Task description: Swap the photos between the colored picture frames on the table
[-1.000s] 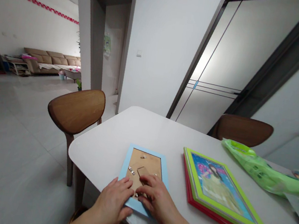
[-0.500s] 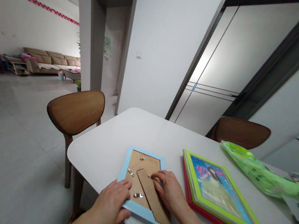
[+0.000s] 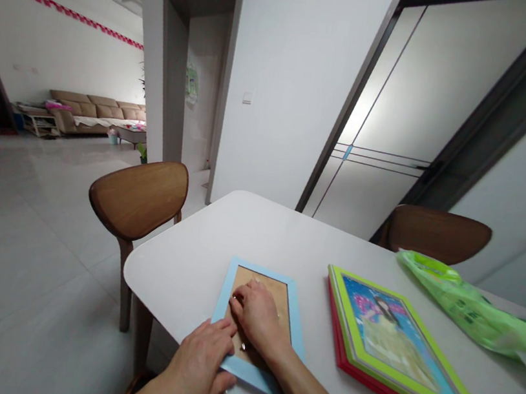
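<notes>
L to R: wooden chair (image 3: 140, 196) at the far L side of the white table (image 3: 174, 269). Your L hand (image 3: 202, 355) rests spread on the near L corner of the blue frame (image 3: 226, 293), fingers over the rail, thumb out at the near edge; not closed round it.

Frame pos.: flat on the table near you, back side up. Status, my judgement: clip work part-way. Done: backing board (image 3: 279, 289) sits inside the rails. Left: clip positions to be confirmed; I can't tell which are turned in or out. Your R hand (image 3: 257, 310) is over the board, fingers bent, tips at the L side; pinch or push, can't tell, contact pt. hidden. One near clip (image 3: 243, 347) shows bare, approx. below your R wrist; another glint at R, too small to read.

Cond.: rails pale blue, no damage vis.; board plain brown, mid-section & near R part hidden by your R hand/forearm.

Further R, apart from the blue frame: green-framed picture (image 3: 399, 340), face up on a red frame (image 3: 337, 344); then a green plastic bag (image 3: 463, 306), w/ a 2nd chair (image 3: 438, 235) behind.
</notes>
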`<state>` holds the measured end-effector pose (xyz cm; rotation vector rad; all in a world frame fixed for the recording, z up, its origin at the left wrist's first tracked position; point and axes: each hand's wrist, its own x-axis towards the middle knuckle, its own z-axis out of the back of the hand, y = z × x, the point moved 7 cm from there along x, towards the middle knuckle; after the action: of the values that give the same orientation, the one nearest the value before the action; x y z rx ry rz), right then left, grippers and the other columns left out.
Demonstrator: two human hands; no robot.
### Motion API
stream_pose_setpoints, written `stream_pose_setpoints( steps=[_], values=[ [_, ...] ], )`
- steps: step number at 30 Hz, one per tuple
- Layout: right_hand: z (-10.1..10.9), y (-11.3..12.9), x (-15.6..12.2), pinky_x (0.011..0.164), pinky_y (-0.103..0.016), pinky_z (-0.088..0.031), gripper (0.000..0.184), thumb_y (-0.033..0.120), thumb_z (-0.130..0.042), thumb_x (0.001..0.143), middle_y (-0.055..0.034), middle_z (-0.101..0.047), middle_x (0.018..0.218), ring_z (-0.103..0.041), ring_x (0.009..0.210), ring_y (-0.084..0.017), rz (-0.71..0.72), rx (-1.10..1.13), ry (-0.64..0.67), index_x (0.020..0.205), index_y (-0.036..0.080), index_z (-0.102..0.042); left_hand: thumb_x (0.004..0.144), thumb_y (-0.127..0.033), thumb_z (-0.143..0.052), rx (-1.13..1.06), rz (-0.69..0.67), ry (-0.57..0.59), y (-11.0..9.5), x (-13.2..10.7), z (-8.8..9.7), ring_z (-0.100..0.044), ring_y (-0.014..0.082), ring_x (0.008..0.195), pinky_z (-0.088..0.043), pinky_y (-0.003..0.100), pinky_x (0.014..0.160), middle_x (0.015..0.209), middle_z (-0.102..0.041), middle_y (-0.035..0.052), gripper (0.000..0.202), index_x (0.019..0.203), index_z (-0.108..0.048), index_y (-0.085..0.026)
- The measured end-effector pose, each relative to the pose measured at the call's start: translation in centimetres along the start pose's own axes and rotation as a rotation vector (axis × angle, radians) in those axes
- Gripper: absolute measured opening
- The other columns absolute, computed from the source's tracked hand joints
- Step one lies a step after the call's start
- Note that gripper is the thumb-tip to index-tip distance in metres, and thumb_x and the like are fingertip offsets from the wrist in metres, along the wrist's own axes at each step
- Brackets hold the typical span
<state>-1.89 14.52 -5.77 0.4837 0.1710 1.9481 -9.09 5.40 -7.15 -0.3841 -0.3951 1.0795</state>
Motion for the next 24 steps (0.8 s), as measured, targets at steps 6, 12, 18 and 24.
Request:
stream_pose_setpoints(
  steps=[6, 12, 18, 24],
  values=[
    [1.5, -2.3, 0.2, 0.077, -0.027, -0.035, 0.026, 0.027, -0.04, 0.078, -0.0076, -0.061, 0.087, -0.052, 0.086, -0.017, -0.019, 0.038, -0.017, 0.089, 0.016, -0.061, 0.066, -0.021, -0.06, -0.024, 0.012, 0.018, 0.2, 0.0, -0.2, -0.035, 0.0197, 0.117, -0.022, 0.037, 0.1, 0.124, -0.045, 0.0051, 0.028, 0.093, -0.052, -0.019],
    [3.2, -4.0, -4.4, 0.072, -0.029, -0.039, 0.029, 0.036, -0.046, 0.072, -0.0061, -0.059, 0.085, -0.053, 0.081, -0.019, -0.058, 0.023, 0.056, 0.091, 0.02, -0.06, 0.066, -0.019, -0.06, -0.059, 0.021, 0.022, 0.0, 0.0, -0.2, -0.033, 0.021, 0.118, -0.021, 0.039, 0.101, 0.126, -0.043, 0.006, 0.03, 0.094, -0.052, -0.018],
    [3.5, -4.4, -6.6, 0.079, -0.03, -0.037, 0.044, 0.027, -0.05, 0.063, -0.0083, -0.055, 0.094, -0.051, 0.088, -0.02, -0.146, 0.068, 0.073, 0.106, 0.017, -0.052, 0.064, -0.012, -0.057, -0.124, 0.012, -0.034, -0.2, -0.3, -0.4, -0.028, 0.0218, 0.121, -0.019, 0.039, 0.102, 0.132, -0.033, 0.0109, 0.047, 0.109, -0.045, -0.015],
    [6.2, -3.5, -5.3, 0.072, -0.029, -0.04, 0.038, 0.027, -0.048, 0.063, -0.0061, -0.053, 0.086, -0.053, 0.075, -0.018, -0.212, 0.09, 0.082, 0.098, 0.018, -0.057, 0.069, -0.017, -0.051, -0.514, 0.141, -0.283, 1.0, 1.0, 2.1, -0.036, 0.0224, 0.115, -0.028, 0.038, 0.097, 0.126, -0.039, 0.0127, 0.048, 0.115, -0.037, -0.014]
  ],
)
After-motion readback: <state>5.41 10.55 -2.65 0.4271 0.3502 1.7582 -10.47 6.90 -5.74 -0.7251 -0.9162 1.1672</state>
